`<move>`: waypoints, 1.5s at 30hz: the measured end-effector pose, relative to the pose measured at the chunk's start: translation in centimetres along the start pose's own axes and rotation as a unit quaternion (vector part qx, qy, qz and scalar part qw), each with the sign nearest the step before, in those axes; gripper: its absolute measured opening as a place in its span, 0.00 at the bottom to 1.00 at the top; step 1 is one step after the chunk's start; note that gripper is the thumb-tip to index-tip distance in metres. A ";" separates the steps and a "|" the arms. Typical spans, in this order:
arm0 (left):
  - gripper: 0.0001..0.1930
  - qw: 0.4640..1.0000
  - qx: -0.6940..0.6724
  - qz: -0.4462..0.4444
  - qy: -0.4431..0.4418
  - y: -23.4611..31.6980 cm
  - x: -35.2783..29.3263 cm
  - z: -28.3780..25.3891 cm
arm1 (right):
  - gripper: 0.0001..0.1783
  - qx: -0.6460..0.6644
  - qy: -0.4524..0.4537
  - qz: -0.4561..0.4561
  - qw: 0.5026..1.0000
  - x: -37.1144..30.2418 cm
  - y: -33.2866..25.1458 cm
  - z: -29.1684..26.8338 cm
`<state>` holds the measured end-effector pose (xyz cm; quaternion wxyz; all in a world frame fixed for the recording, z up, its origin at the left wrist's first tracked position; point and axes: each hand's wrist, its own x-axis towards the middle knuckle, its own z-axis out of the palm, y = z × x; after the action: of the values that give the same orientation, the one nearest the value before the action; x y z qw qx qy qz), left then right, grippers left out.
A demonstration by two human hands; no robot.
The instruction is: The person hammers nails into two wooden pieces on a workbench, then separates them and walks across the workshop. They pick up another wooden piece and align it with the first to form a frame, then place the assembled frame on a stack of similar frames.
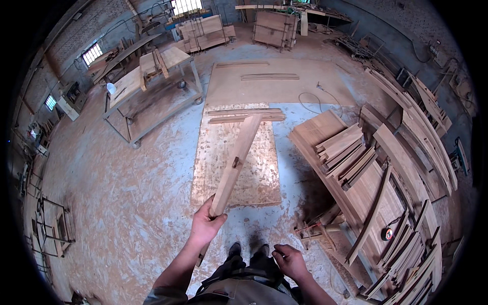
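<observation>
My left hand (206, 224) grips a long wooden plank (229, 178) near its close end. The plank slants up and away to the right, with a dark slot cut through its face about midway. Part of its near end passes behind my left wrist. My right hand (291, 263) hangs by my right thigh with curled fingers; a small dark thing shows at its fingertips, too small to name. Past the plank's far end, several narrow wooden strips (218, 118) lie on a worn light sheet (236, 190) on the floor.
To the right, a bench (325, 175) bears stacked wood pieces (345, 147) and a round tape measure (387, 234). At the left stands a wheeled table (124, 87). Farther off, more strips (269, 77) lie on a brown sheet (305, 91), beside a thin hose (310, 107).
</observation>
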<state>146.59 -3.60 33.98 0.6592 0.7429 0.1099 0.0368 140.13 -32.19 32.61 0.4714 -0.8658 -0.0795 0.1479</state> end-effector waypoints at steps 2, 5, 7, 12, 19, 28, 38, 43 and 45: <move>0.32 0.999 0.032 0.037 0.006 -0.9 0.1 -0.3 | 0.11 -0.009 -0.004 -0.004 1.000 0.1 -0.2 0.2; 0.33 0.984 0.142 0.102 0.033 -1.6 0.3 -0.7 | 0.11 -0.007 0.003 -0.015 1.000 0.2 0.0 0.8; 0.34 0.973 0.197 0.116 0.039 -0.8 0.3 -0.7 | 0.11 -0.001 0.007 -0.017 1.000 0.1 0.1 1.1; 0.34 0.940 0.304 0.149 0.032 0.4 0.2 -0.7 | 0.12 -0.021 0.003 -0.023 1.000 0.3 0.1 1.4; 0.34 0.931 0.329 0.155 0.021 -0.5 0.3 -1.5 | 0.14 -0.001 0.008 -0.006 1.000 0.1 0.4 3.0; 0.33 0.960 0.244 0.116 -0.069 -1.4 1.6 -1.5 | 0.15 -0.027 0.009 0.016 0.999 0.2 0.0 4.5; 0.22 0.961 -0.072 0.005 -0.266 0.5 2.6 5.6 | 0.35 0.087 -0.013 0.068 0.994 0.8 -1.7 4.8; 0.19 0.912 -0.243 0.029 -0.329 3.3 2.4 12.9 | 0.37 0.115 0.096 0.103 0.983 0.8 -2.1 5.2; 0.21 0.903 -0.254 0.001 -0.347 4.6 1.7 15.7 | 0.32 0.190 0.144 0.143 0.961 -0.2 -2.1 4.2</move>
<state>151.94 -18.94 36.36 0.8218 0.5166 -0.1397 -0.1956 138.50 -27.80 32.22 0.6078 -0.7746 0.1436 0.0998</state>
